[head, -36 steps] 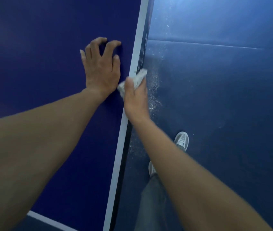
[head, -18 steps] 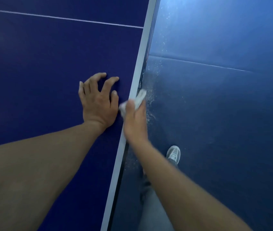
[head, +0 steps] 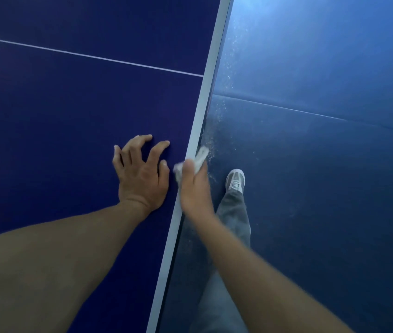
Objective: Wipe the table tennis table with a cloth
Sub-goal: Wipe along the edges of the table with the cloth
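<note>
Dark blue table tennis table [head: 70,111] above a blue floor [head: 334,200].
My left hand [head: 142,175] rests on the top, fingers spread and arched, holding nothing. Beside it my right hand [head: 194,188] grips the bunched white cloth [head: 202,156] on the table's white-lined side edge. The cloth's long axis follows that edge, tip pointing away from me.

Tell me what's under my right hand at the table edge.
A bunched white cloth sits under the right hand, poking out on two sides, over the table's white edge stripe. How much cloth lies beneath the palm is hidden.
</note>
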